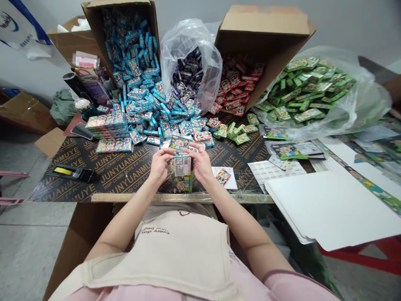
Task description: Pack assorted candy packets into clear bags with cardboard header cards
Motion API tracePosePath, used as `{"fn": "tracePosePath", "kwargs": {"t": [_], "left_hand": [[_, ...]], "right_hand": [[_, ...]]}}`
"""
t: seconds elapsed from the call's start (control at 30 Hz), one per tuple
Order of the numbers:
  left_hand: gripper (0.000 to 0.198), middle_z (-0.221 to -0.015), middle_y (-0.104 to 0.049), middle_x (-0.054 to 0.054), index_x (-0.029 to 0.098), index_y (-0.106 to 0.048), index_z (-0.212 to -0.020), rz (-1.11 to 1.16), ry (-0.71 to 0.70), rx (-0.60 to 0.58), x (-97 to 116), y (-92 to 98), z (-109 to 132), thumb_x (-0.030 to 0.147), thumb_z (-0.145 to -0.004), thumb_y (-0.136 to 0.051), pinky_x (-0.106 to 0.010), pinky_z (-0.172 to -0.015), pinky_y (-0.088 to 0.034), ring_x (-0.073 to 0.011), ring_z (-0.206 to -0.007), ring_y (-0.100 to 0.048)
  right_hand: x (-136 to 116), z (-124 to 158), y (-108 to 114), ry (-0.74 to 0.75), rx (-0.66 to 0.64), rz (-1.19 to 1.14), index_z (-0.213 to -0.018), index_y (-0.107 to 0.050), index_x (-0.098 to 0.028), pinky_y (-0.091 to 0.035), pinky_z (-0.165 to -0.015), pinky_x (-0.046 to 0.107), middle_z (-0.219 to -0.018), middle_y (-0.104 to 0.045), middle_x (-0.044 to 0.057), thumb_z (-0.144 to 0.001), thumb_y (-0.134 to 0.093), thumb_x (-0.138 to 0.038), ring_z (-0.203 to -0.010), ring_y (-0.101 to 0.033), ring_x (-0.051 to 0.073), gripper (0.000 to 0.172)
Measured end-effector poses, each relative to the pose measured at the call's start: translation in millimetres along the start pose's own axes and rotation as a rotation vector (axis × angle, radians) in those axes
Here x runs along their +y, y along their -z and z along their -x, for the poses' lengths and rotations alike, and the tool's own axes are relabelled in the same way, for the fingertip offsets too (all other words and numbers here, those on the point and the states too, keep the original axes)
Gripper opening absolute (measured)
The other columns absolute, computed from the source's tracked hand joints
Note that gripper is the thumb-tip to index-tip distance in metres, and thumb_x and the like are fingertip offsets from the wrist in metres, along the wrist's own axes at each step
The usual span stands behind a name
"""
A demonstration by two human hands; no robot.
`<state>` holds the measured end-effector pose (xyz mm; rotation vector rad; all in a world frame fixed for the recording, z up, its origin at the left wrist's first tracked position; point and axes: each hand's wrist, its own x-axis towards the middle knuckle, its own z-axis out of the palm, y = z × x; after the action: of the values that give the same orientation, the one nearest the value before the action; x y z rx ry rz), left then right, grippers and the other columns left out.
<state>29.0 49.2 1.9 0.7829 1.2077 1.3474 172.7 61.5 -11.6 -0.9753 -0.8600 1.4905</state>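
Note:
A black printed cardboard box (182,179) with colourful lettering stands near the table's front edge, right before me. A grey label with small print covers part of its side. My left hand (161,164) grips the box's upper left edge, thumb and fingers pressed together. On the opposite side my right hand (200,162) has its fingers closed at the upper right edge. A printed flap rises behind the fingers at the top. The inside of the box is mostly hidden by my hands. Small blue packets (150,102) lie heaped just beyond.
Purple packets (186,71) fill a clear bag; red packets (233,90) spill from a carton; green packets (307,90) fill another bag. At left are stacked packs (108,125) and a tape dispenser (71,172). White card sheets (332,205) overhang the right front edge.

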Motion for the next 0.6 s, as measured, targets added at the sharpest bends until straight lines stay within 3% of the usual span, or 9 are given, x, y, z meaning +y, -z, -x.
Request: {"fn": "tracePosePath", "kwargs": {"t": [0.1,0.23,0.43,0.5,0.6], "left_hand": [[0.013,-0.068,-0.067,-0.002,0.016,-0.066,-0.062,-0.221,-0.215,-0.069,9,1.4,6,0.028,-0.061,-0.070,-0.026,-0.065,-0.048,-0.0142,-0.067,-0.061],[0.020,-0.067,-0.069,-0.004,0.015,-0.070,-0.063,-0.387,-0.248,-0.173,19,6.6,5,0.033,-0.059,-0.079,-0.027,-0.063,-0.049,-0.0147,-0.063,-0.061],[0.025,-0.060,-0.068,-0.003,0.014,-0.073,-0.068,-0.400,-0.134,-0.238,25,8.7,-9,0.034,-0.056,-0.081,-0.025,-0.055,-0.047,-0.0138,-0.054,-0.059],[0.021,-0.058,-0.067,-0.003,0.014,-0.072,-0.066,-0.441,-0.171,-0.264,27,6.8,-9,0.033,-0.059,-0.079,-0.025,-0.054,-0.046,-0.0136,-0.053,-0.058],[0.014,-0.060,-0.065,-0.003,0.015,-0.069,-0.062,-0.587,-0.346,-0.283,28,4.5,-3,0.028,-0.066,-0.074,-0.025,-0.056,-0.045,-0.0141,-0.057,-0.058]], "right_hand": [[-3,4,5,0.189,0.026,0.194,-0.078,-0.060,-0.022,-0.054,-0.085,0.041,-0.084,-0.074,0.003,-0.070,-0.057,-0.025,-0.086,-0.070,0.023,0.009],[-9,15,13,0.363,0.006,0.376,-0.074,-0.067,-0.023,-0.053,-0.087,0.041,-0.085,-0.074,0.004,-0.078,-0.057,-0.031,-0.088,-0.068,0.023,0.014],[-14,10,18,0.308,0.010,0.414,-0.080,-0.073,-0.022,-0.054,-0.071,0.034,-0.081,-0.073,0.002,-0.072,-0.072,-0.035,-0.072,-0.066,0.019,0.015],[-15,7,20,0.299,-0.020,0.418,-0.078,-0.072,-0.021,-0.053,-0.066,0.032,-0.076,-0.072,0.002,-0.072,-0.073,-0.036,-0.067,-0.064,0.017,0.016],[-17,7,22,0.302,-0.074,0.443,-0.072,-0.070,-0.021,-0.052,-0.064,0.031,-0.070,-0.069,0.001,-0.073,-0.072,-0.039,-0.063,-0.062,0.016,0.018]]}}
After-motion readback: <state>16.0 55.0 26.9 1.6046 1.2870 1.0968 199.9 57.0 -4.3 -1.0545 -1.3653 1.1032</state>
